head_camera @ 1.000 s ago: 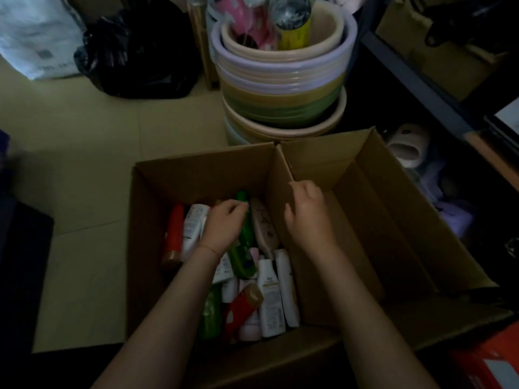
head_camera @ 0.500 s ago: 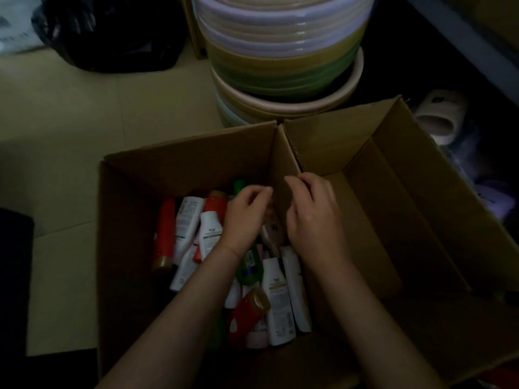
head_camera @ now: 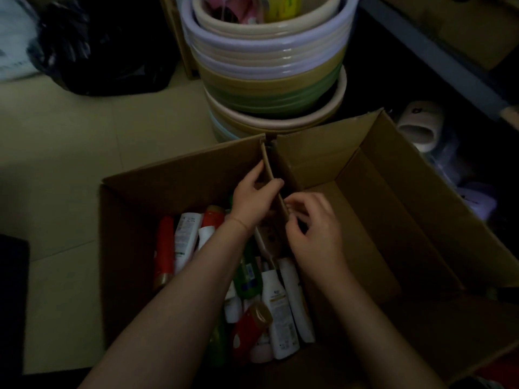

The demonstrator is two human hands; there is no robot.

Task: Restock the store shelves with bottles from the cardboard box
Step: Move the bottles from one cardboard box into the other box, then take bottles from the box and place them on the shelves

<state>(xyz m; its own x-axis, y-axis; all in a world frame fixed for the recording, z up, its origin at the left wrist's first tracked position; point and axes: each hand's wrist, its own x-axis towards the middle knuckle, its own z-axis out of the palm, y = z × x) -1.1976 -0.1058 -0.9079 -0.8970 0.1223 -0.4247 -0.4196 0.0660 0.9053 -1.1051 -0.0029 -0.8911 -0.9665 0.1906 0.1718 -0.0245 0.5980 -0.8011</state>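
Head view: left hand (head_camera: 254,200) on box flap (head_camera: 273,181)

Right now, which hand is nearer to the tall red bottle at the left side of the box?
Left. The left hand grips the cardboard divider, up and right of the red bottle; the right hand is beyond the divider, farther right.

Over an open brown cardboard box (head_camera: 393,220) of red, white and green plastic bottles (head_camera: 269,304), the left hand (head_camera: 254,202) pinches the upright cardboard divider (head_camera: 273,186) while the right hand (head_camera: 314,228) curls beside it.
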